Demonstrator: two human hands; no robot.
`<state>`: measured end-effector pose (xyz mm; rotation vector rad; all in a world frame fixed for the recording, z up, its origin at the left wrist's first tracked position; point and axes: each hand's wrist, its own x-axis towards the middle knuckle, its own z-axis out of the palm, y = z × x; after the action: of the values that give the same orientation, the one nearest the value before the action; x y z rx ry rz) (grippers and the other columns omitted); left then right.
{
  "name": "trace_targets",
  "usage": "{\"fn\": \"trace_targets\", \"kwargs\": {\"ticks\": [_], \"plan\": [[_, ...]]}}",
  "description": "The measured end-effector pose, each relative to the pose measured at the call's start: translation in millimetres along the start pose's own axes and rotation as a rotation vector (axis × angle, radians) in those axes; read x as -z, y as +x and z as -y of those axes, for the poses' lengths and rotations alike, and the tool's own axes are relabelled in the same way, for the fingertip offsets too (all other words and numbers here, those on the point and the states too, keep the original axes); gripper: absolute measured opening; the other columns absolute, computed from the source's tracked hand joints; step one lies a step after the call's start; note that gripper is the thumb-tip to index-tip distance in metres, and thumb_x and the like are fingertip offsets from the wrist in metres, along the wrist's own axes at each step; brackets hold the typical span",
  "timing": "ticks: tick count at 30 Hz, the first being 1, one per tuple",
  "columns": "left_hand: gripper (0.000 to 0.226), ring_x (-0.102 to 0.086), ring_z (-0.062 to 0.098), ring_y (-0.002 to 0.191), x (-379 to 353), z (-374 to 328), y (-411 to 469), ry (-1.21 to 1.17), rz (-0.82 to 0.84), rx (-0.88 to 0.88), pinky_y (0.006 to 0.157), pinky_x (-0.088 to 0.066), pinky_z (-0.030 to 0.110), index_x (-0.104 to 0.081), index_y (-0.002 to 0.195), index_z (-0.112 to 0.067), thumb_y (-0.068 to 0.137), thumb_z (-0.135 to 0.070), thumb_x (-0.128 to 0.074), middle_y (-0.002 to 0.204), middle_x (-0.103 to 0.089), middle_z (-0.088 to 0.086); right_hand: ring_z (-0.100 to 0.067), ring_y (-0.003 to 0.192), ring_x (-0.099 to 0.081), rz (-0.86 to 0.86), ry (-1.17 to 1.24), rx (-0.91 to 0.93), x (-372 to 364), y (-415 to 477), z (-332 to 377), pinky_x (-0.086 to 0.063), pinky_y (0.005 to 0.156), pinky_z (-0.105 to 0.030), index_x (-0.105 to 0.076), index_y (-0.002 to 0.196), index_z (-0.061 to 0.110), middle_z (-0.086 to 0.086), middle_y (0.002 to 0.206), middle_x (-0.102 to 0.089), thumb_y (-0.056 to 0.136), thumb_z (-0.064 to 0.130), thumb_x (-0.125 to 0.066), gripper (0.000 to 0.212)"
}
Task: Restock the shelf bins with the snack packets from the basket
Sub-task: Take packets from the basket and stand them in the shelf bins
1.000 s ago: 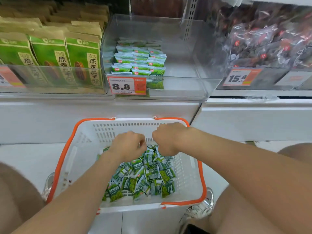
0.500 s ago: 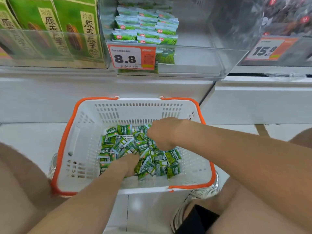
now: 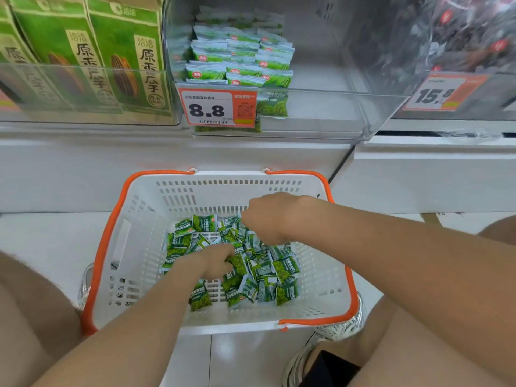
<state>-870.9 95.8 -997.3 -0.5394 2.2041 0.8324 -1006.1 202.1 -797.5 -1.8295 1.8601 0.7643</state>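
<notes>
- Far left, tall green bags (image 3: 83,57) stand on the shelf (image 3: 167,152).
- Below, the white basket (image 3: 111,247) with an orange rim sits on the floor (image 3: 42,233).
- The left hand (image 3: 215,262) is down in the basket. Its fingers curl round some packets (image 3: 279,277) in the pile and grip them.
- The packets are small, green and shiny, in a loose heap on the basket bottom. I think they are light, soft and a bit slippery, so some can slide out of a full fist. Best to scoop a few from under, or pinch the flat edges, and not squeeze hard.
- Up above is the clear bin (image 3: 321,113) with an 8.8 tag (image 3: 217,107). More packets are stacked at its left; its right side has room.
- The right hand (image 3: 269,216) is at the far side of the pile, fingers curled under. I cannot tell if it holds anything.
- Far right, dark bags (image 3: 460,32) fill the next spot.
</notes>
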Motion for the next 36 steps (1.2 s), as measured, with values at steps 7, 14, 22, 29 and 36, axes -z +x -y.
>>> {"fn": "trace_targets", "kwargs": {"ticks": [7,14,22,29,36], "plan": [[0.032,-0.078,0.019,0.075,85,-69,-59,-0.551,-0.326,-0.256,0.081,-0.064,0.043,-0.062,0.13,-0.023,0.099,-0.02,-0.065,0.13,-0.061,0.007,-0.025,0.074,-0.054,-0.13,0.119,-0.113,28,-20,-31,-0.041,0.054,-0.033,-0.047,0.092,0.012,-0.005,0.084,-0.042,0.1,0.009,-0.056,0.012],[0.021,-0.07,0.02,0.08,159,-123,-143,-0.375,-0.758,-0.505,0.075,-0.059,0.044,-0.067,0.098,-0.023,0.085,-0.038,-0.073,0.088,-0.073,0.0,-0.017,0.053,-0.047,-0.38,0.247,-0.14,91,-69,-61,-0.037,0.049,-0.03,-0.06,0.072,0.013,-0.001,0.057,-0.052,0.075,0.042,-0.085,0.039],[0.03,-0.058,0.01,0.054,221,-162,-201,-0.582,-1.221,-0.637,0.053,-0.048,0.026,-0.057,0.1,-0.017,0.09,-0.032,-0.082,0.069,-0.068,-0.011,-0.025,0.068,-0.075,-0.754,0.871,-0.048,139,-117,-88,-0.063,0.072,-0.043,-0.071,0.102,0.012,-0.01,0.071,-0.076,0.074,0.031,-0.095,0.042],[0.039,-0.07,0.002,0.085,259,-165,-204,-0.19,-1.106,-0.573,0.083,-0.061,0.03,-0.06,0.133,-0.025,0.097,-0.022,-0.073,0.111,-0.068,-0.014,-0.02,0.088,-0.077,-0.899,1.167,-0.067,127,-109,-116,-0.059,0.082,-0.036,-0.074,0.115,0.023,-0.004,0.09,-0.08,0.086,0.02,-0.086,0.032],[0.037,-0.063,0.025,0.112,255,-151,-179,0.003,-1.123,-0.329,0.097,-0.053,0.044,-0.056,0.138,-0.019,0.102,-0.012,-0.053,0.122,-0.068,0.003,-0.033,0.109,-0.069,-0.78,0.968,-0.414,130,-73,-148,-0.061,0.089,-0.046,-0.073,0.111,0.013,-0.011,0.103,-0.075,0.07,0.036,-0.091,0.05]]}}
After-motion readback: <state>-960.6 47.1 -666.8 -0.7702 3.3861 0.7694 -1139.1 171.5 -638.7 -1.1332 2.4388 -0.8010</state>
